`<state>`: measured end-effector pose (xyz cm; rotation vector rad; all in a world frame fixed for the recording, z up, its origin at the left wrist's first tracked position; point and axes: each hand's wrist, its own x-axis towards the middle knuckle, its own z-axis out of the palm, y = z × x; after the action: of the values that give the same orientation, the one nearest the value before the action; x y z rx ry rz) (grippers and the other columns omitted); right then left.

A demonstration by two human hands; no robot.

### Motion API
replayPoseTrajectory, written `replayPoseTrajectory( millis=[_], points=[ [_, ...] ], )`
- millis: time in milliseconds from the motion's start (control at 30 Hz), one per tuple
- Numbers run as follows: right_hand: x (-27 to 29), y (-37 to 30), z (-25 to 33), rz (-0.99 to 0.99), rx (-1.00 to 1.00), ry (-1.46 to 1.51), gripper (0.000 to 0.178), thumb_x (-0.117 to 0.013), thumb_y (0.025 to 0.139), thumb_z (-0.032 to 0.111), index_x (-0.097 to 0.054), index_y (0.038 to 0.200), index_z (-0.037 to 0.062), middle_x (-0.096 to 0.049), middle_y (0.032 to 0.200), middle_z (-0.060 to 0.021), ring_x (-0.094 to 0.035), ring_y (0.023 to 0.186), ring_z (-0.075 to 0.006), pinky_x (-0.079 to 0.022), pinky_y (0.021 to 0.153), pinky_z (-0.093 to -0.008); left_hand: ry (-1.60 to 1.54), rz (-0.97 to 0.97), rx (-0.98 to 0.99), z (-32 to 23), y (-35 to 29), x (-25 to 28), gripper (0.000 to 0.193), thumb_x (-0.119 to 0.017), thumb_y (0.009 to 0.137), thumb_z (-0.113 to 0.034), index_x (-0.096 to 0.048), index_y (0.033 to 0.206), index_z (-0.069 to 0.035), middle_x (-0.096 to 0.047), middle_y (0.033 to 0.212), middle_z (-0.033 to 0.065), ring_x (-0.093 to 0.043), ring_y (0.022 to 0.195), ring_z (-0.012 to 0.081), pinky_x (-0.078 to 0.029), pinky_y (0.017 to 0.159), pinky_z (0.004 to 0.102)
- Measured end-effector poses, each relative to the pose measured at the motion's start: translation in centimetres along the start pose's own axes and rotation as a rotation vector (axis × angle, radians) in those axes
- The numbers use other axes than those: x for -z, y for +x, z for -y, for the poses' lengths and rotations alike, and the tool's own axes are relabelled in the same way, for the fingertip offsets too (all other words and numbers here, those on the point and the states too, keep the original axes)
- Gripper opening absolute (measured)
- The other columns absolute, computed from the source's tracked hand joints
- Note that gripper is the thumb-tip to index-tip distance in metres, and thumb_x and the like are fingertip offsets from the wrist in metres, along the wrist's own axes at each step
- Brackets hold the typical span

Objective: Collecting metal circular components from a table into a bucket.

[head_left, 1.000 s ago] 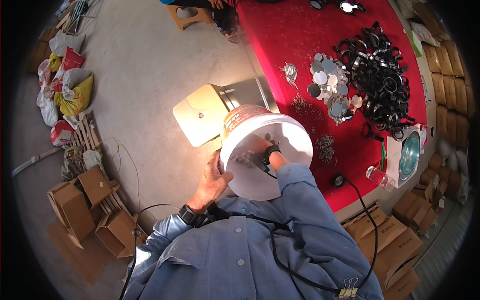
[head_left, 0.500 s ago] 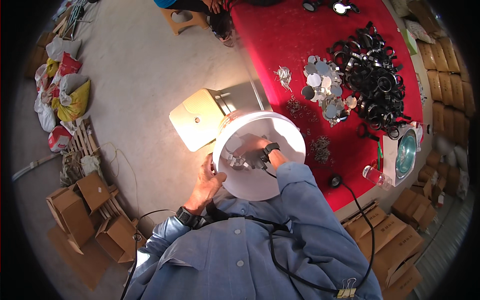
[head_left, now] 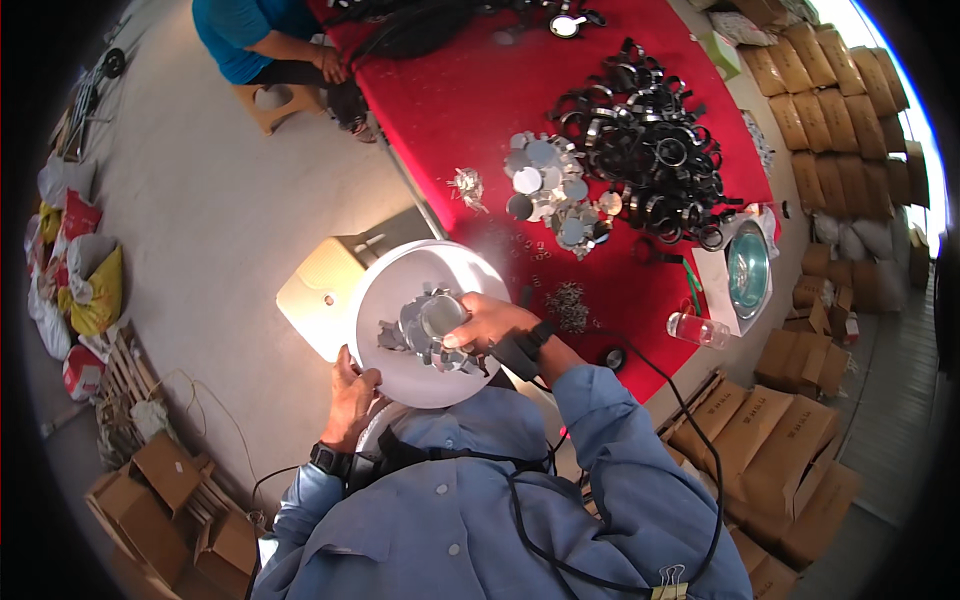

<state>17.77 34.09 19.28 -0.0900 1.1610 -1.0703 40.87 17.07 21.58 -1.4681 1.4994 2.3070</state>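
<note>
Right hand [head_left: 500,325]: grip is clasping a bunch of silver-grey flat metal discs with small tabs [head_left: 443,316], the thumb pressing on the nearest disc. Other fingertips are partly hiding behind the bunch; exact finger spread cannot be told. The bunch is sitting within the mouth of a round white plastic bucket [head_left: 398,284]; whether it is touching the bottom is unclear.

Left hand [head_left: 352,397]: grip is curling around the bucket's rim at its near left. The bucket is facing its mouth upward toward the head camera.

On the red-covered counter [head_left: 450,110], a pile of similar silver discs [head_left: 542,180] is lying beside a heap of black rings [head_left: 655,150].
</note>
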Motion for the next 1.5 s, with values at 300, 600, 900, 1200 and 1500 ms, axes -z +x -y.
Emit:
replayPoseTrajectory(
  millis=[300, 600, 900, 1200, 1500],
  points=[
    [14.8, -10.7, 4.7, -0.355, 0.229, -0.007, 0.052, -0.078, 0.078, 0.021, -0.061, 0.125, 0.0036, -0.067, 0.107, -0.0030, -0.064, 0.086, -0.0136, -0.051, 0.078, -0.0288, 0.067, 0.034, 0.074, -1.6, 0.4, -1.9, 0.051, -0.053, 0.074, -0.006, -0.044, 0.123, 0.002, -0.059, 0.094, 0.0146, -0.063, 0.078, 0.0227, -0.061, 0.072, 0.0380],
    [31.5, -9.9, 1.9, -0.509, 0.116, -0.352, 0.047, -0.083, 0.080, 0.026, -0.069, 0.120, 0.0060, -0.070, 0.104, 0.0013, -0.063, 0.094, -0.0105, -0.049, 0.083, -0.0262, 0.090, -0.006, 0.104, -1.4, 1.3, -2.7, 0.061, -0.052, 0.073, -0.002, -0.042, 0.133, 0.003, -0.060, 0.096, 0.0125, -0.061, 0.078, 0.0194, -0.056, 0.069, 0.0326],
    [33.9, -11.2, -1.2, -0.654, 0.149, -0.480, 0.043, -0.081, 0.080, 0.019, -0.067, 0.117, 0.0041, -0.070, 0.091, 0.0004, -0.062, 0.075, -0.0079, -0.048, 0.065, -0.0248, 0.112, -0.055, 0.126, -0.1, 1.4, -2.6, 0.062, -0.051, 0.073, -0.003, -0.044, 0.134, 0.001, -0.061, 0.102, 0.0150, -0.066, 0.086, 0.0237, -0.062, 0.077, 0.0381],
    [30.6, -14.7, -3.6, -0.921, 0.093, -0.321, 0.052, -0.078, 0.079, 0.018, -0.062, 0.127, 0.0060, -0.071, 0.105, -0.0074, -0.067, 0.091, -0.0160, -0.054, 0.074, -0.0342, 0.064, -0.046, 0.105, -1.3, -0.2, -3.8, 0.055, -0.053, 0.074, -0.005, -0.046, 0.129, 0.001, -0.060, 0.102, 0.0152, -0.065, 0.086, 0.0236, -0.061, 0.078, 0.0382],
    [11.8, -12.8, 1.7, -0.725, 0.589, -0.577, 0.017, -0.066, 0.086, 0.003, -0.067, 0.103, -0.0004, -0.069, 0.089, -0.0110, -0.065, 0.075, -0.0179, -0.054, 0.070, -0.0309, 0.067, -0.042, 0.131, 0.7, -0.9, -2.5, 0.067, -0.055, 0.073, 0.001, -0.041, 0.139, 0.000, -0.058, 0.103, 0.0146, -0.065, 0.082, 0.0221, -0.062, 0.065, 0.0365]
  ],
)
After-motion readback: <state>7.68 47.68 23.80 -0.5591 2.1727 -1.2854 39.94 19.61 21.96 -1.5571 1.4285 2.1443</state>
